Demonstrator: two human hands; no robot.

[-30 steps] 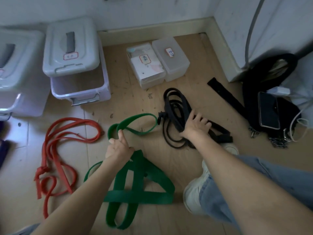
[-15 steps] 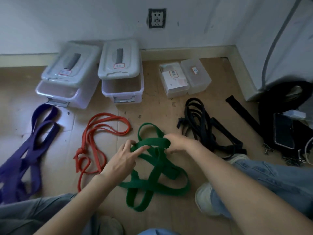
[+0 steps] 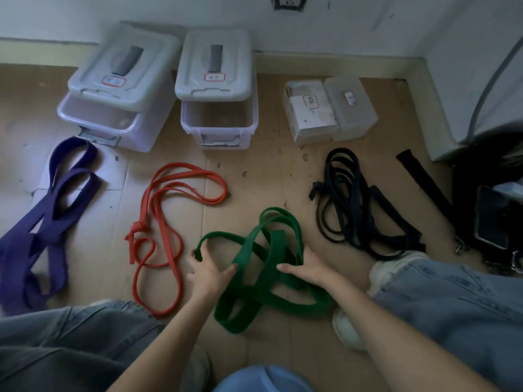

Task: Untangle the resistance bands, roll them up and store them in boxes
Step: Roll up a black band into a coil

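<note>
Left hand [image 3: 208, 274] and right hand [image 3: 307, 267] grip the tangled green band [image 3: 264, 274].

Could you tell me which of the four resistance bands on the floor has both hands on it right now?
The green band: the left hand and right hand both grip its loops. The purple band, red band and black band lie untouched.

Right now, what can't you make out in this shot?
Head view only:
- Box labels: too small and blurred to read.
- Purple band: cut off by the left edge.
- Green band: partly covered by both hands.
- Wall socket: cut by the top edge.
</note>
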